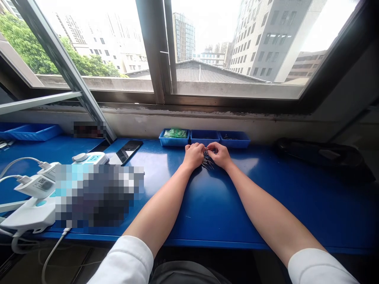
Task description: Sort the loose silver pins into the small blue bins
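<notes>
1. Fingers of left hand (194, 155) curled in, tips nearly meeting the right hand's; exact opening and grip too small to tell.
2. Right hand (219, 155): thumb and fingers bent toward a pinch; can't tell how far closed or what is held.
3. Small metal pieces (207, 164) loose in a pile on blue table (213, 213), under and between both hands.
4. Three blue bins (205, 141) in a row just behind hands; left one has green packets (175, 133).
5. Phone (130, 151) and power strip (31, 215) off left; black bag (322, 157) far right.
</notes>
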